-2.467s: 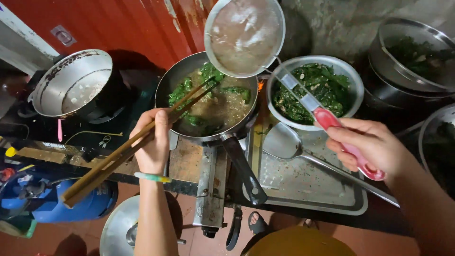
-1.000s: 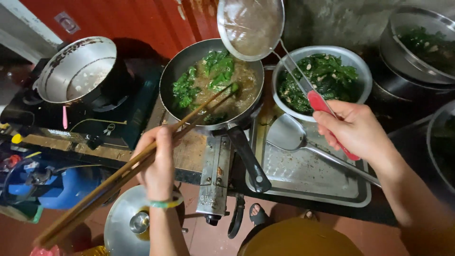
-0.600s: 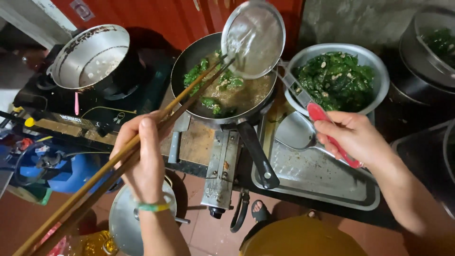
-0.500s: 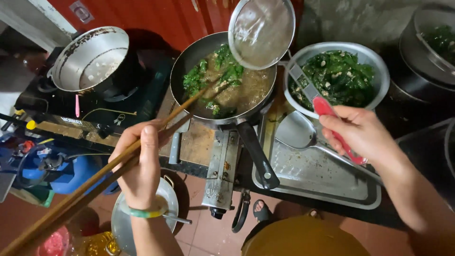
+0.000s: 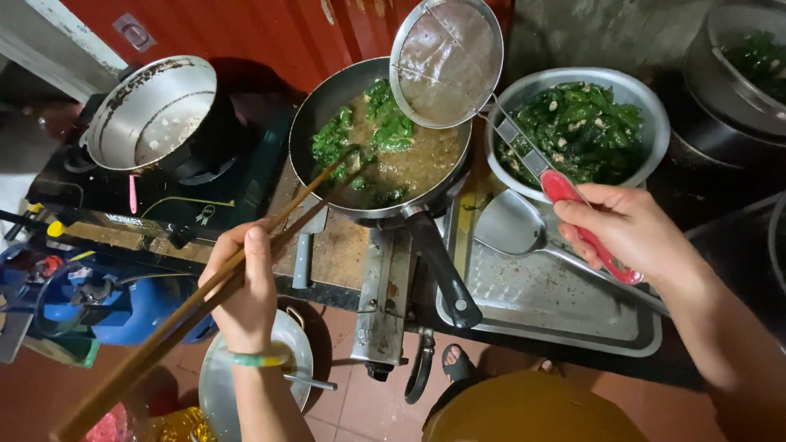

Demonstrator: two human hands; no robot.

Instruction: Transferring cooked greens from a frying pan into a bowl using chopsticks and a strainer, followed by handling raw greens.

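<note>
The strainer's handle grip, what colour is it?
Red, seen in the head view: the strainer handle grip in the right hand.

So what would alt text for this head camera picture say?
Seen from above, a left hand dips long chopsticks into a frying pan of greens in oil, while the right hand holds a wire skimmer over it. A bowl of fried greens sits beside it.

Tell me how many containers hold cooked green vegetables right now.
3: the frying pan under the strainer, the metal bowl right of it, and a pot at the top right edge, partly cut off. More may lie outside the frame.
</note>
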